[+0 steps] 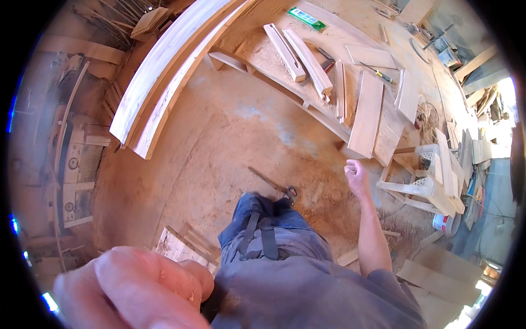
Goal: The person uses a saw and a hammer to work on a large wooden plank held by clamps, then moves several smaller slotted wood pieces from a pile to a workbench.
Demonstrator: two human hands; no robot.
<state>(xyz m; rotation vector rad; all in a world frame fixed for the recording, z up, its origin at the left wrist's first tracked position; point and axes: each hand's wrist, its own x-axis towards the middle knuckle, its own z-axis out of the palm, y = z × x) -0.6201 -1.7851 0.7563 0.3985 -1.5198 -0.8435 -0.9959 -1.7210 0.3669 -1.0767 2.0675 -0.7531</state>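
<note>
My left hand (142,288) looms large and close at the lower left, its fingers curled in; whatever they may hold is hidden. Past the near corner of a low workbench, my right hand (357,178) hangs with its fingers loosely curled and nothing visible in them. The nearest thing to it is a flat wooden board (366,115) lying at the bench's edge. Beside that board are a narrow grooved wooden piece (341,90) and two long shaped wooden pieces, one slotted (285,52) and one plain (309,66).
Two long planks (175,71) reach in from the upper left. On the bench lie a green package (307,18) and a yellow-and-black handled tool (378,72). A plastic chair (419,181) with boards stands right, near a white bucket (446,223). A stick (264,178) lies on the dusty floor.
</note>
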